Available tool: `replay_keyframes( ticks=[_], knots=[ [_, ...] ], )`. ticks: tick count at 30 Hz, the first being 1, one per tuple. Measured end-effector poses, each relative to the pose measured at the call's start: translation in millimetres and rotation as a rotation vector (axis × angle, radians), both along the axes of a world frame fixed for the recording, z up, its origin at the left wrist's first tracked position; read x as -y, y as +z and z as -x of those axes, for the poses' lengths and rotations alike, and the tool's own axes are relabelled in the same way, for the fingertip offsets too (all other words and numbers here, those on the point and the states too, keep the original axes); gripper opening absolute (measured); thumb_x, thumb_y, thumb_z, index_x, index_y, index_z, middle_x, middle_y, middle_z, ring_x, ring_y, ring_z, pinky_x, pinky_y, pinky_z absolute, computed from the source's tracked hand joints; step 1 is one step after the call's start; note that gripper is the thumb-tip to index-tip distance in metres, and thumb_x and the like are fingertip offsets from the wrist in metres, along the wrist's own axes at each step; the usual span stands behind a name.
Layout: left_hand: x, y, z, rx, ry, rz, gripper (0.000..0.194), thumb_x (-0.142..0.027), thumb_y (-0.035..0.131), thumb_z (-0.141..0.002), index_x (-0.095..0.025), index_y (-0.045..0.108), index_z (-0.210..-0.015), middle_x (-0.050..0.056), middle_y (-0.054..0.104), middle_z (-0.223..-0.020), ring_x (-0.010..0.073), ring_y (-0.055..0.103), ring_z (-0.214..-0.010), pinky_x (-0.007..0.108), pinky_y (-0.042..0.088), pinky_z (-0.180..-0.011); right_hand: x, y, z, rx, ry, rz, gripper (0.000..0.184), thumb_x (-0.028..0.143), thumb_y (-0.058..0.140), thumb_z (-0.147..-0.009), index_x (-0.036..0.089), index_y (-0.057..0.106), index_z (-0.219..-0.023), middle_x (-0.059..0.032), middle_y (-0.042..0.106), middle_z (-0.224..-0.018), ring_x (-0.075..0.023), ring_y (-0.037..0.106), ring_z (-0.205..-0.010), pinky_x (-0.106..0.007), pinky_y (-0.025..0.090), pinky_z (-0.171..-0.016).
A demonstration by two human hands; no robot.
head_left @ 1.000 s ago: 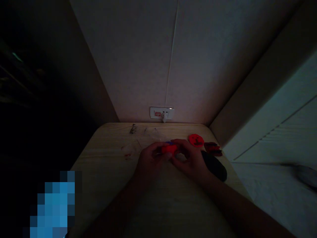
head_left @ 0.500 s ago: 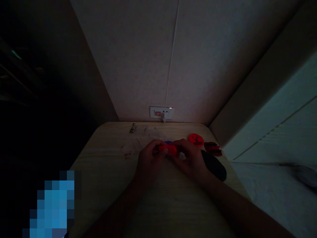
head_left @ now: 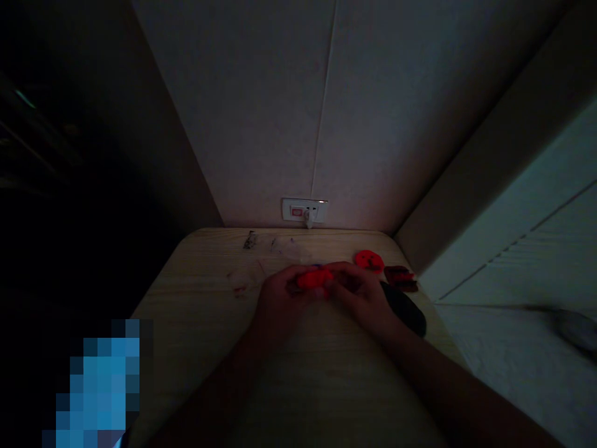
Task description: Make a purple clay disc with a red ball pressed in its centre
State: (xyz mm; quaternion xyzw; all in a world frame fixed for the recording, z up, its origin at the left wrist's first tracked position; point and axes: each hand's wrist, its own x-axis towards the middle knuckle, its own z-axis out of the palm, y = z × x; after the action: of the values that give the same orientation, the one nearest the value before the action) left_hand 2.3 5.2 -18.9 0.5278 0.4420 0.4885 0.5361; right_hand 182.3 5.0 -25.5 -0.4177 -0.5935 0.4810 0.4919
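In dim light, my left hand (head_left: 278, 300) and right hand (head_left: 364, 297) clamp their fingers on the red piece (head_left: 311, 279), perhaps to steady it.

Single head-worn view, forward and down over tabletop (head_left: 326, 373) toward wall (head_left: 261, 124)

The red piece (head_left: 310, 279) is held slightly farther left than a second ago, the thumb-and-finger gap of the right hand (head_left: 366, 298) is narrowed, and the blue thing (head_left: 318, 266) behind (barely seen) is more covered.
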Motion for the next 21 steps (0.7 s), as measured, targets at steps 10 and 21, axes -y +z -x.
replay_keyframes(
  ticks=[10,21],
  knots=[
    [-1,1.2,2,0.072,0.013,0.041,0.029,-0.032,0.083,-0.075,-0.016,0.079,-0.098,0.007,0.081,-0.094,0.0217,0.075,-0.086,0.03,0.059,-0.078,5,4.5,-4,0.245,0.021,-0.336,0.055,0.031,0.079,-0.087,0.027,0.06,-0.138,-0.0116,0.066,-0.133,-0.0257,0.067,-0.118,-0.041,0.059,-0.097],
    [-1,4.8,5,0.104,-0.065,0.121,0.024,-0.033,0.086,-0.07,-0.016,0.08,-0.085,0.003,0.078,-0.074,0.0178,0.07,-0.064,0.03,0.058,-0.065,7,13.2,-2,0.533,-0.066,-0.627,0.029,0.017,0.078,-0.077,0.021,0.07,-0.104,-0.0067,0.077,-0.094,-0.0205,0.073,-0.08,-0.033,0.061,-0.074]
  ],
)
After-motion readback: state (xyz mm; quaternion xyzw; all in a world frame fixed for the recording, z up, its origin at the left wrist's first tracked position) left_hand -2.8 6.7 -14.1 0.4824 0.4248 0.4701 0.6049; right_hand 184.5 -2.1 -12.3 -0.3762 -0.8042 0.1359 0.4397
